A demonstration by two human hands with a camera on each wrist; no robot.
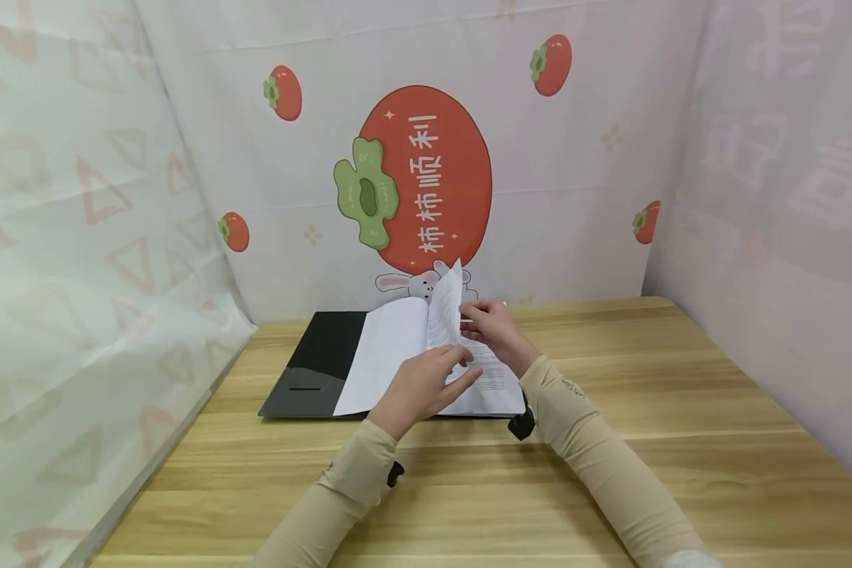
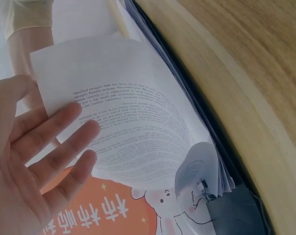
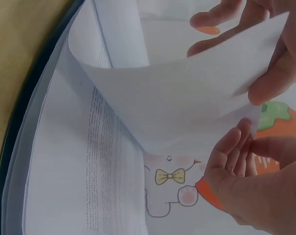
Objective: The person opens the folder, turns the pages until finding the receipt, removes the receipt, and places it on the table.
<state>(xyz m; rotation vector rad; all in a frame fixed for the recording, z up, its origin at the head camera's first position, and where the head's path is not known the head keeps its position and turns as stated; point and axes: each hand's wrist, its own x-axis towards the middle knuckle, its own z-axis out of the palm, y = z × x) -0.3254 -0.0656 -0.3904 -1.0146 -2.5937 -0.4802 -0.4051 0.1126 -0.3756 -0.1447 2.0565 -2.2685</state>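
A black folder (image 1: pixel 301 394) lies spread on the wooden table, holding a stack of white printed sheets (image 1: pixel 383 347). One page (image 1: pixel 444 312) stands lifted, bending up from the middle of the stack. At its right edge, my right hand (image 1: pixel 493 327) pinches the page between thumb and curled fingers, as the right wrist view shows near its fingertips (image 3: pixel 243 134). My left hand (image 1: pixel 426 383) is in front of the page, fingers spread and loosely bent. Across the page's free edge reach the left fingers (image 2: pixel 72 147), overlapping its printed side.
The wooden table (image 1: pixel 610 442) extends around the folder. Behind it hangs a white backdrop (image 1: pixel 575 173) with red persimmon pictures, and a white side sheet (image 1: pixel 92 260) borders the left. Near the folder's lower right corner, a black wrist device (image 1: pixel 521 424) shows under the right sleeve.
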